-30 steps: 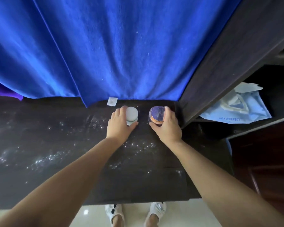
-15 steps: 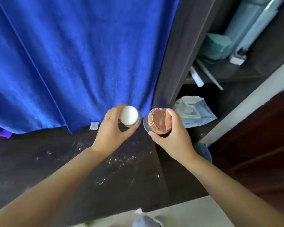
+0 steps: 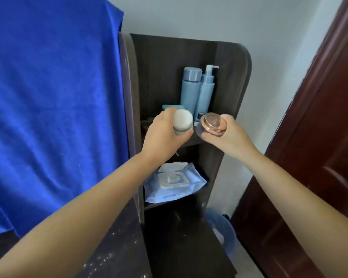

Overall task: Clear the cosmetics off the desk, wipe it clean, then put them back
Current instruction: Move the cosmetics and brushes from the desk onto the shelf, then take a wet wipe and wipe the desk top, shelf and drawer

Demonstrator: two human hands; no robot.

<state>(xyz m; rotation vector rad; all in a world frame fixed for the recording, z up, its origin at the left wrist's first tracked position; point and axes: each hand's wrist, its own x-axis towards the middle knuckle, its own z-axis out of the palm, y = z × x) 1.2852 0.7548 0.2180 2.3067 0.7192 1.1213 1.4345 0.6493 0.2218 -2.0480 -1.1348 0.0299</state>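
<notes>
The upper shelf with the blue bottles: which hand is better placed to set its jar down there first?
Probably the left. The left hand holds the white-lidded jar right before the upper shelf, by the teal box. The right hand, with the pink jar, is nearer the shelf's outer edge.

The left hand (image 3: 162, 135) hides most of the white-capped jar (image 3: 182, 123). The wipes pack (image 3: 174, 182) lettering is too blurred to read. The basin (image 3: 223, 233) sits half behind the shelf.

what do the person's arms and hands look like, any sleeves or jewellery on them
Both forearms are bare right up to the frame edge, with no sleeves showing. The left hand and right hand are bare too: no gloves, rings, watch or bracelets visible. Nails look short and unpainted.
</notes>
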